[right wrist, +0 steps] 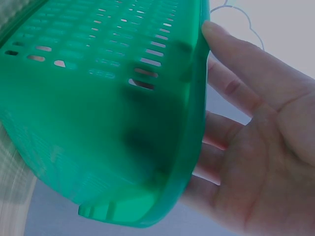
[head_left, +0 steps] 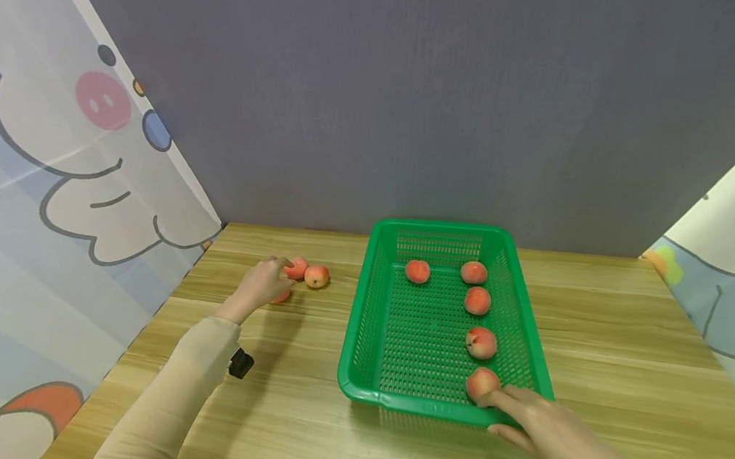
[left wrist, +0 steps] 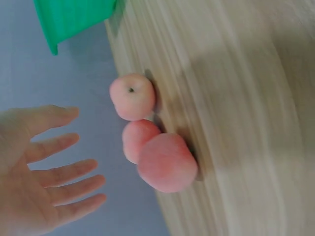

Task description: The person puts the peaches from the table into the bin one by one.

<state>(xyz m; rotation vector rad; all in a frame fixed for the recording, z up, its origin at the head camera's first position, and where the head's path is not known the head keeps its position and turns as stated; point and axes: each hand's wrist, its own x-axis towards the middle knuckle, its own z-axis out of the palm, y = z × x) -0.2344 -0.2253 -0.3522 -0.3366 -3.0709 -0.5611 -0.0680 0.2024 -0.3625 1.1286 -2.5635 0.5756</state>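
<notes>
On the left of the table, my left hand (head_left: 260,284) hovers over three peaches; one peach (head_left: 317,276) lies on the right of the group. In the left wrist view the hand (left wrist: 47,172) has its fingers spread and apart from the peaches, the nearest a large peach (left wrist: 167,162). My right hand (head_left: 550,428) is at the near right corner of the green basket (head_left: 430,408), fingers over the rim beside a peach (head_left: 481,385) inside. In the right wrist view the thumb and fingers of the right hand (right wrist: 261,142) lie along the basket rim (right wrist: 197,123).
Inside the basket, more peaches stand along the right side, including one peach (head_left: 481,343) near the middle, and another peach (head_left: 417,271) at the far left. A grey wall (head_left: 450,105) rises behind the wooden table (head_left: 299,413). Cartoon-printed panels flank both sides.
</notes>
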